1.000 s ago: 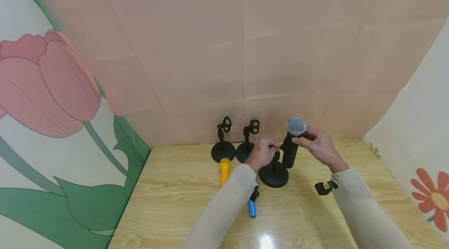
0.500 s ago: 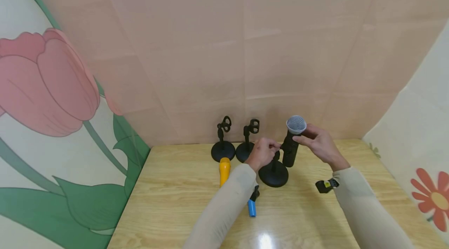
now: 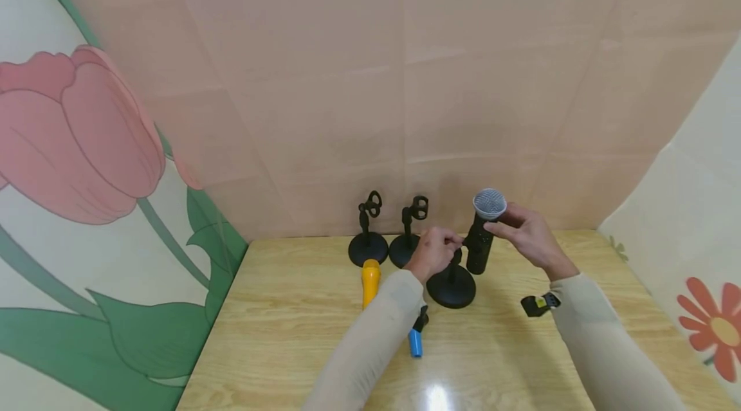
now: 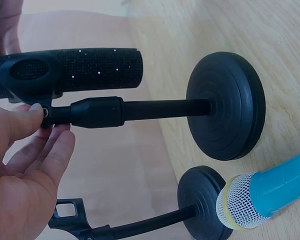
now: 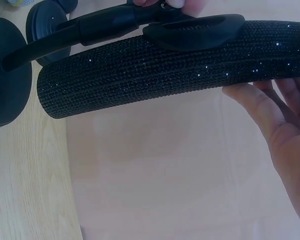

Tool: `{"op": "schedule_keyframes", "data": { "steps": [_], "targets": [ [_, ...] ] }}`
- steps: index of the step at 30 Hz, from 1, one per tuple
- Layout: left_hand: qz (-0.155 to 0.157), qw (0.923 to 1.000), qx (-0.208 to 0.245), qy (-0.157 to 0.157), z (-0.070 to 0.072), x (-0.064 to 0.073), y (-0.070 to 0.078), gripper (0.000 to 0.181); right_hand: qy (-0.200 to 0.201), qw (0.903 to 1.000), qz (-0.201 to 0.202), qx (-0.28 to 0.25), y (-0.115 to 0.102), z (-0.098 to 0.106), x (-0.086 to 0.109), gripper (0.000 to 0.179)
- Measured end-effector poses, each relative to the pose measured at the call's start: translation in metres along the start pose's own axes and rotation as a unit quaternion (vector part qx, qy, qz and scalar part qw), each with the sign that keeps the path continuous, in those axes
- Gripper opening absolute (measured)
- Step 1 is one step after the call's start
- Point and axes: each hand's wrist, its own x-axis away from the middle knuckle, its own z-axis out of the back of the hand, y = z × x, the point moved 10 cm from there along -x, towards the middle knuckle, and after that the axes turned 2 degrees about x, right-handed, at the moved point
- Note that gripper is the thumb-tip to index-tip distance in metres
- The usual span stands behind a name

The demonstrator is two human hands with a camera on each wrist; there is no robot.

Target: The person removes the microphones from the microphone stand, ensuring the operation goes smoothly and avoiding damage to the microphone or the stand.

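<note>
A black microphone point(image 3: 479, 249) with a silver mesh head stands nearly upright at the right. Its sparkly dark body point(image 5: 135, 75) passes through the clip point(image 5: 195, 36) of a black desktop stand point(image 4: 160, 109). My right hand point(image 3: 529, 240) holds the microphone just below its head, thumb on one side and fingers on the other. With thumb and fingers my left hand point(image 3: 433, 254) pinches the joint under the clip, by a small screw point(image 4: 45, 112). The stand's round base point(image 3: 451, 289) rests on the table.
Two more black stands, one at the left point(image 3: 368, 249) and one in the middle point(image 3: 403, 251), stand near the back wall with bare clips. A yellow microphone point(image 3: 371, 281) and a blue microphone point(image 4: 282, 186) lie on the table point(image 3: 278, 334), partly behind the left sleeve.
The black microphone and my right hand have shifted up very slightly. My left hand keeps its hold on the stand's joint.
</note>
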Motion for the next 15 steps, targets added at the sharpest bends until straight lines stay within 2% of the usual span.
{"op": "schedule_keyframes", "data": {
  "steps": [15],
  "targets": [
    [-0.011,0.9999,-0.005,0.006,0.0011,-0.0005,0.0007,0.015,0.008,0.9999,0.013,-0.001,-0.0032,0.0023,-0.0032,0.042]
  ]
}}
